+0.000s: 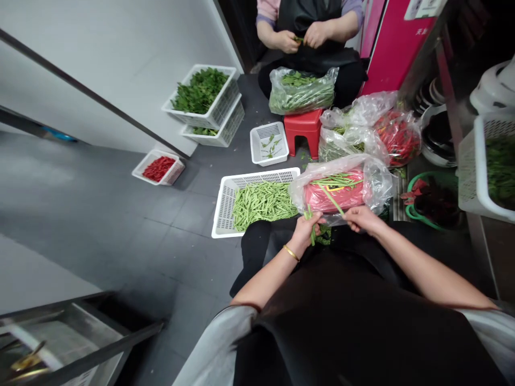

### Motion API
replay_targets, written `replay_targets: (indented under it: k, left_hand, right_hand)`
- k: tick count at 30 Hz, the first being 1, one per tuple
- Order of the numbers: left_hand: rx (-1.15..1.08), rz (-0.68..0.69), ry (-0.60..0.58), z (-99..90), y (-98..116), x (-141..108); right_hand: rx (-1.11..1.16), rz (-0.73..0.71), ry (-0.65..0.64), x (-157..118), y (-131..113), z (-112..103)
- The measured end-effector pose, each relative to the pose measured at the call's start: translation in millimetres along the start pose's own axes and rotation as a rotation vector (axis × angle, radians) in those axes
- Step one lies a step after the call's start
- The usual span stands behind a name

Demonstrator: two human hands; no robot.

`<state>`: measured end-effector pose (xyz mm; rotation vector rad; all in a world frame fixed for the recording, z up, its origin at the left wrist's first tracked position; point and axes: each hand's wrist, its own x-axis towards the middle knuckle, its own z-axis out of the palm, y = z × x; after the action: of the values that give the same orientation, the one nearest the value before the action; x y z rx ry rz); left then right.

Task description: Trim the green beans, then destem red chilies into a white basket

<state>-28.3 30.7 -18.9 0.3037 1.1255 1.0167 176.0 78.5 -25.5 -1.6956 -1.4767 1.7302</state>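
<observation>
My left hand (306, 230) is closed around a few short green bean pieces (313, 236), a gold bangle on its wrist. In my right hand (360, 219) the fingers pinch the near end of a long green bean (332, 199), which slants up and away to the left. Just beyond both hands lies an open clear plastic bag (380, 185) on something red, with several long beans (340, 180) across it. Left of the bag, a white basket (226, 206) holds a heap of cut green beans (263, 201).
A co-worker (309, 32) sits opposite, handling greens over a bag (301, 96) on a red stool (303, 128). Stacked baskets of leaves (201, 88), a small white basket (269, 142) and a basket of red peppers (159, 169) stand leftward. A green basin (434, 201) is at right.
</observation>
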Motion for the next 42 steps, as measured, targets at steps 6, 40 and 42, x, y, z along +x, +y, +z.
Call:
replay_targets:
  k: [6,40,42]
  left_hand:
    - [0.102,0.054,-0.221,6.6,3.2,-28.0]
    - [0.094,-0.088,-0.442,-3.8,6.8,-48.2]
    - [0.039,-0.085,-0.456,-3.8,4.8,-46.8]
  right_hand:
    - [0.133,-0.087,-0.231,-71.8,-0.4,56.2]
    - [0.056,-0.449,0.028,-73.1,-28.2,50.0]
    - [0.129,-0.407,0.006,-69.1,-28.7,52.0]
